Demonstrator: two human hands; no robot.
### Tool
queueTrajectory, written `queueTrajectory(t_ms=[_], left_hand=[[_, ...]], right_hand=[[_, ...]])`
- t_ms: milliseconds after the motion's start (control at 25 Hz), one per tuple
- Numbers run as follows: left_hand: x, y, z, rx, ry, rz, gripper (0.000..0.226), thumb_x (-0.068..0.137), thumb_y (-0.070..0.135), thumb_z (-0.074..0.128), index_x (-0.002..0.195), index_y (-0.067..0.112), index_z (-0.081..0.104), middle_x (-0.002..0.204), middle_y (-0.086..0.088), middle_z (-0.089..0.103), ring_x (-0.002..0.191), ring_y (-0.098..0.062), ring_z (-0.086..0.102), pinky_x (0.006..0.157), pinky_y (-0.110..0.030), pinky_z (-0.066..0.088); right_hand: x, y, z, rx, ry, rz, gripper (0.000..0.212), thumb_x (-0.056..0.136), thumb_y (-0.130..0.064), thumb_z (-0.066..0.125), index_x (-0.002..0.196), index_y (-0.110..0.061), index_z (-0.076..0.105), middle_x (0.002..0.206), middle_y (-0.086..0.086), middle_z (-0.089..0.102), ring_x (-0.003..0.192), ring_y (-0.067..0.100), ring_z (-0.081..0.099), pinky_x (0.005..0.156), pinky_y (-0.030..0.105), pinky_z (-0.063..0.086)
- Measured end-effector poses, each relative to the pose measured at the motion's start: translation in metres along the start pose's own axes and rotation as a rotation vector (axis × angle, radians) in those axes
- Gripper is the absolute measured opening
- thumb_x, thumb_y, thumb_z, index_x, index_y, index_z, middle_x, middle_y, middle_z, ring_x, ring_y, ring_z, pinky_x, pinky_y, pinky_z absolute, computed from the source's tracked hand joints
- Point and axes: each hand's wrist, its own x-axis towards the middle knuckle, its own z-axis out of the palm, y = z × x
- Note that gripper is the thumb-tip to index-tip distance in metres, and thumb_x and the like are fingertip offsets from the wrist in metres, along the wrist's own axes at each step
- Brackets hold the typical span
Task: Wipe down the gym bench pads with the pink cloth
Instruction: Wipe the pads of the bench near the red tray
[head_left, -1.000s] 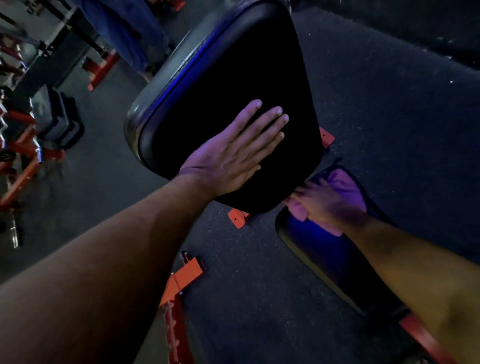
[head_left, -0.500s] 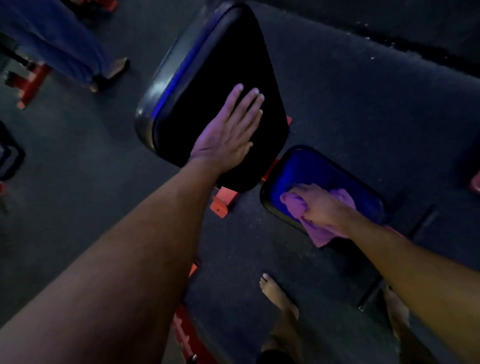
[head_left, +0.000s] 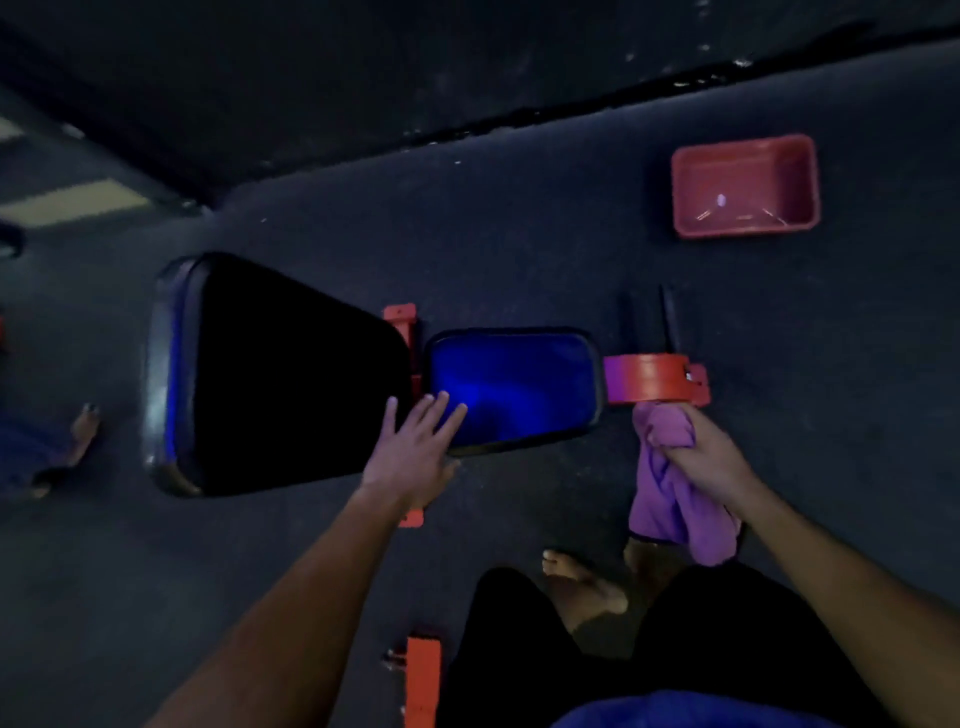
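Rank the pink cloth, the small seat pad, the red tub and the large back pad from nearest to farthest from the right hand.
1. pink cloth, gripped in the right hand
2. small seat pad, just left
3. red tub, on the floor beyond
4. large back pad, far left

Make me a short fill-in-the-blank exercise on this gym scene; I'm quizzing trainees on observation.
1. The pink cloth is gripped by the ____ hand.
2. The left hand has its fingers ____ over the gap between the two pads.
3. The red tub stands on the ____.
4. The small seat pad reflects ____ light.

Missing words: right; spread; floor; blue
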Motion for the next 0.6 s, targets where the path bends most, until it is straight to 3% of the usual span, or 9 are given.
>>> queueTrajectory(t_ms=[120, 320, 480, 600], left_hand=[[0.037, 0.026, 0.007, -0.018, -0.021, 0.197, 0.077, 0.107, 0.051, 0.041, 0.166, 0.031, -0.003, 0.175, -0.001, -0.008, 0.162, -0.021, -0.006, 0.129, -0.058, -0.005], [0.135, 0.015, 0.024, 0.199, -0.038, 0.526, 0.078, 0.107, 0.047, 0.044, 0.166, 0.030, -0.005, 0.174, -0.001, -0.013, 0.161, -0.022, -0.008, 0.130, -0.054, -0.003], [0.236, -0.017, 0.055, 0.343, 0.084, 0.773, 0.075, 0.108, 0.046, 0.039, 0.161, 0.028, -0.011, 0.172, 0.000, -0.018, 0.159, -0.019, -0.015, 0.131, -0.053, 0.002], [0.301, -0.021, 0.104, 0.423, 0.164, 0.957, 0.074, 0.108, 0.058, 0.028, 0.163, 0.030, -0.011, 0.173, -0.003, -0.019, 0.159, -0.020, -0.018, 0.129, -0.054, -0.009]], right_hand=[[-0.007, 0.025, 0.001, 0.023, 0.046, 0.083, 0.033, 0.092, -0.011, 0.070, 0.116, -0.030, 0.059, 0.117, 0.002, 0.066, 0.110, 0.021, 0.061, 0.091, 0.029, 0.039], [-0.010, 0.062, 0.036, 0.110, 0.290, 0.182, 0.038, 0.085, -0.035, 0.064, 0.122, -0.034, 0.055, 0.124, 0.001, 0.063, 0.114, 0.022, 0.059, 0.096, 0.032, 0.040], [0.018, 0.091, 0.103, 0.414, 0.587, 0.273, 0.036, 0.095, -0.010, 0.062, 0.126, -0.030, 0.061, 0.123, -0.013, 0.065, 0.114, 0.005, 0.061, 0.101, 0.030, 0.045], [0.080, 0.100, 0.199, 0.608, 0.819, 0.229, 0.031, 0.096, -0.001, 0.062, 0.124, -0.015, 0.062, 0.130, 0.003, 0.065, 0.116, 0.001, 0.060, 0.102, 0.022, 0.043]])
